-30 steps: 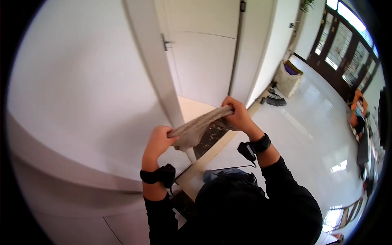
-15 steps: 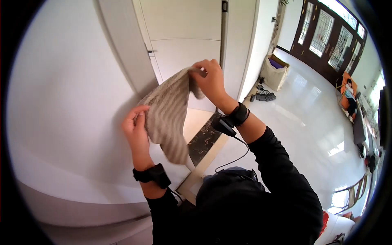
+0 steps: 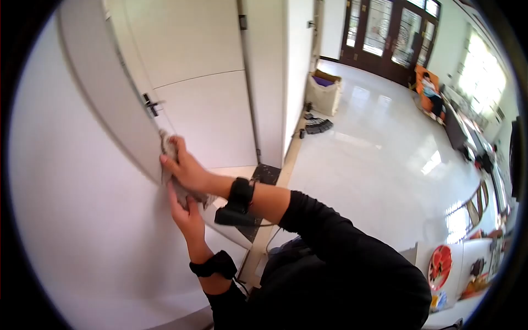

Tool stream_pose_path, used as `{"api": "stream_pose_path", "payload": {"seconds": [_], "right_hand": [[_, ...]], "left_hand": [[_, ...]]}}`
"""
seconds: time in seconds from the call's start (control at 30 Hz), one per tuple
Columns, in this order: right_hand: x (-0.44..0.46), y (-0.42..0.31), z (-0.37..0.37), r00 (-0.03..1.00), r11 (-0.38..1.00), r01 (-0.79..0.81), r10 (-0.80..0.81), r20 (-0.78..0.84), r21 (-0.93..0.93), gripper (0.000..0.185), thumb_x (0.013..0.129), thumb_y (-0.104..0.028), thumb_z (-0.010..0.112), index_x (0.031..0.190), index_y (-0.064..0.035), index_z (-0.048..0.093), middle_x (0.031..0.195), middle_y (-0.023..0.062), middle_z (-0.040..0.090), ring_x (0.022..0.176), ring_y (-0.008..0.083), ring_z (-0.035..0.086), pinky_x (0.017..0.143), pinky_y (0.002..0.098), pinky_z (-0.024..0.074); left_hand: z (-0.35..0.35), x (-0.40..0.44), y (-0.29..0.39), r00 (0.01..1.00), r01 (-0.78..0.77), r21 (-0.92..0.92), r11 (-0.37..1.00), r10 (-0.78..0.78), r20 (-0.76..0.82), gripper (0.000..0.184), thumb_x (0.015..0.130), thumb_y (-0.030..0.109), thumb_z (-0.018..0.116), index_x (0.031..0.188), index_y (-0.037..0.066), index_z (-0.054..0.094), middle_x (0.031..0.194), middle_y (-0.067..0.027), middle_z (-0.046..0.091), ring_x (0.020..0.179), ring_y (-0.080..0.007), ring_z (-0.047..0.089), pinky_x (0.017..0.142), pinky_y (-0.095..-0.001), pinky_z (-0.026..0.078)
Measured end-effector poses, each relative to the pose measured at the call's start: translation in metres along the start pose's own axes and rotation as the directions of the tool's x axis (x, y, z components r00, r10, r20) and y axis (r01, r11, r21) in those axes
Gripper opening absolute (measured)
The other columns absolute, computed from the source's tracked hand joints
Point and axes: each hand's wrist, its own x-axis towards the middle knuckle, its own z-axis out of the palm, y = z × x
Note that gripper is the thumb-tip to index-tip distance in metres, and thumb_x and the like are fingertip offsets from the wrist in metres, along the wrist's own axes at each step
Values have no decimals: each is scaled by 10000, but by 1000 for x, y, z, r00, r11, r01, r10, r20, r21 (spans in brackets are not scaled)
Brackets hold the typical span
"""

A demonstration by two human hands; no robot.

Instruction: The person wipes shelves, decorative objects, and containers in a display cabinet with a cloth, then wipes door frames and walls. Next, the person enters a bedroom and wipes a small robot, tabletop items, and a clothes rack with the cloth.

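Note:
A grey-beige cloth (image 3: 167,144) is bunched up at the white door frame (image 3: 118,93), left of centre. My right hand (image 3: 187,165) is wrapped round its upper part, close to the frame's edge. Below it, my left hand (image 3: 186,217) holds the lower part of the same cloth, with the thumb raised. Much of the cloth is hidden behind my fingers. Black bands with small devices sit on both wrists. Just above the cloth is the dark handle (image 3: 152,104) of the cream door (image 3: 201,115).
A fabric bag (image 3: 325,98) stands by the wall, with dark items (image 3: 318,126) on the floor beside it. Far back, a person (image 3: 432,91) reclines on an orange chair. At lower right are a wooden chair (image 3: 477,204) and a red tray (image 3: 440,267) on a table.
The cloth, spread between both hands before, is now gathered together. Both hands have come close together, the right one moving left and down to the door frame. The view has turned rightward.

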Motion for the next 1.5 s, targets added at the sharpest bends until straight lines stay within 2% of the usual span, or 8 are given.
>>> {"api": "stream_pose_path", "payload": {"seconds": [0.1, 0.33, 0.43, 0.7, 1.07, 1.27, 1.43, 1.5], "right_hand": [[-22, 18, 6, 998, 998, -62, 62, 3, 28, 608, 822, -271, 482, 1231, 21, 138, 1164, 272, 339, 1113, 335, 348, 920, 336, 285], [-24, 26, 12, 993, 922, 65, -23, 115, -382, 971, 700, -396, 620, 1264, 69, -20, 1285, 327, 86, 1230, 393, 76, 1005, 349, 101], [-10, -9, 1, 974, 974, 8, 43, 222, -227, 946, 711, -420, 588, 1279, 41, -13, 1286, 321, 98, 1230, 390, 77, 1005, 376, 86], [35, -21, 21, 896, 853, 441, -435, 84, -278, 941, 737, -433, 535, 1279, 35, -76, 1320, 286, -12, 1247, 369, -18, 1008, 391, 38], [-30, 57, -3, 991, 982, 91, -73, 112, -168, 1004, 689, -353, 638, 1265, 72, -66, 1324, 290, -22, 1245, 359, -29, 1007, 406, 39], [-37, 95, -13, 966, 923, 42, -135, -221, -382, 551, 834, -218, 459, 1215, 35, 152, 1189, 240, 285, 1105, 306, 279, 921, 361, 235], [-17, 110, -3, 845, 988, -28, -56, -531, -150, 313, 876, -168, 370, 1116, 32, 375, 1046, 196, 472, 948, 271, 455, 815, 332, 365], [0, 116, 8, 811, 989, 43, -119, -573, -145, 348, 871, -192, 364, 1119, 53, 372, 1068, 223, 456, 951, 306, 456, 829, 359, 367]], "left_hand": [[6, -17, -36, 981, 181, -332, 926, -193, 0, 430, 770, -40, 434, 1190, -58, 346, 1153, -139, 439, 1026, -191, 445, 864, -292, 354], [16, -9, -60, 983, 75, -318, 945, -123, -135, 249, 813, 47, 413, 1027, -75, 450, 993, -107, 502, 883, -157, 480, 781, -267, 385], [4, 6, -63, 981, 183, -399, 898, -192, 18, 325, 828, 74, 424, 1121, -63, 400, 1090, -114, 460, 971, -173, 450, 831, -271, 362], [-11, 24, 3, 994, 91, -503, 860, -111, -9, 505, 790, 53, 410, 1264, -24, 252, 1251, -151, 325, 1146, -225, 333, 959, -307, 246], [1, -40, -43, 916, 400, -466, 789, -333, 222, 520, 758, 31, 492, 1234, 18, 285, 1183, -80, 379, 1078, -177, 397, 909, -306, 331], [-16, -70, 15, 986, 76, 147, 986, -97, 139, 597, 712, -32, 462, 1269, 89, 284, 1265, -170, 285, 1202, -286, 260, 947, -373, 271], [-58, -122, 161, 950, 37, 852, 522, 247, -192, 553, 664, 16, 557, 1177, 201, 461, 1278, -198, 254, 1191, -397, 232, 928, -550, 201], [-79, -156, 191, 898, 180, 984, -9, 409, -161, 470, 677, 214, 604, 1133, 176, 496, 1277, -245, 226, 1174, -492, 148, 926, -594, 115]]}}
